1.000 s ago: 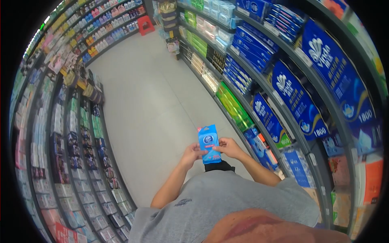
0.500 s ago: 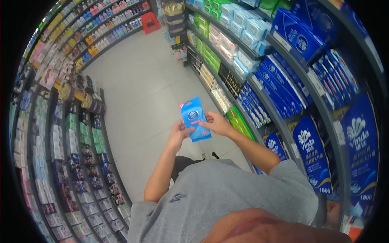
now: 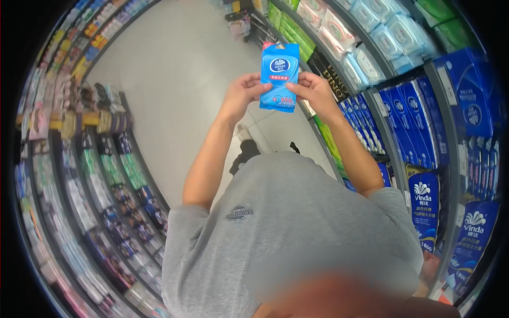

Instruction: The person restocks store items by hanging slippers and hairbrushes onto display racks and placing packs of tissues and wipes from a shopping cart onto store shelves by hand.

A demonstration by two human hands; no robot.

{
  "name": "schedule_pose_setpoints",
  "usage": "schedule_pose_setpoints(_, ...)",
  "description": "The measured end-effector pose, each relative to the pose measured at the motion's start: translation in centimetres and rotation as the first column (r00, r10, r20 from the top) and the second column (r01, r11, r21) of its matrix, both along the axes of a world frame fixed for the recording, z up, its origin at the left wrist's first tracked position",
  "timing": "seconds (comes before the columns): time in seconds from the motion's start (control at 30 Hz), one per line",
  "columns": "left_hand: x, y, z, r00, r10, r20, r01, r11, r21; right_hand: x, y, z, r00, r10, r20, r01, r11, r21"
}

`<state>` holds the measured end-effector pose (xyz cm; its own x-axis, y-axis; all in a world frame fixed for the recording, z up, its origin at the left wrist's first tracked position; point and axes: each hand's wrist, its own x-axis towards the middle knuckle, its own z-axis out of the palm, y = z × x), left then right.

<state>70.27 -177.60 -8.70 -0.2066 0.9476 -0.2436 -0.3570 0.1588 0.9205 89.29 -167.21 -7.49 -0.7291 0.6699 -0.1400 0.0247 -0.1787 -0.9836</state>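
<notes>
A blue Vinda packet (image 3: 279,66) is held upright, its printed front turned up to the camera. My left hand (image 3: 243,94) grips its left edge, thumb on the front. On the right edge my right hand (image 3: 315,94) pinches it the same way. Both hands are closed on the packet, and their fingers behind it are partly hidden. Both forearms are stretched out ahead of my grey shirt (image 3: 297,212).
Shelves with blue Vinda packs (image 3: 422,199) and light blue wipe packs (image 3: 405,34) curve along the right. On the left stand shelves of small packaged goods (image 3: 108,169). Between them runs a grey tiled floor (image 3: 175,69). One shoe (image 3: 244,132) shows below the packet.
The packet and both hands have risen in view and look larger. The shelves have shifted, and the red stool is out of sight. Both hands still grip the packet.
</notes>
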Motion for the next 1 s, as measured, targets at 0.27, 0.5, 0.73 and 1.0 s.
schedule_pose_setpoints(0.27, -12.9, 10.5, 2.2, 0.994, -0.09, 0.063, 0.086, 0.994, 0.067, -12.4, 8.1, 2.0, 0.981, -0.168, -0.097, 0.171, 0.985, 0.028)
schedule_pose_setpoints(0.5, -17.3, 17.4, 1.1, 0.959, -0.237, 0.154, 0.222, 0.969, 0.107, -15.9, 10.8, 2.9, 0.932, -0.362, -0.027, 0.363, 0.932, 0.021)
schedule_pose_setpoints(0.73, -18.6, 25.1, 1.6, 0.913, -0.343, 0.22, 0.317, 0.937, 0.147, -17.7, 16.3, 3.0, 0.883, -0.464, -0.069, 0.466, 0.885, 0.016)
schedule_pose_setpoints(1.0, -21.1, 34.5, 5.1, 0.907, -0.408, 0.099, 0.396, 0.91, 0.126, -18.8, 24.8, 4.0, 0.875, -0.464, -0.14, 0.48, 0.869, 0.119)
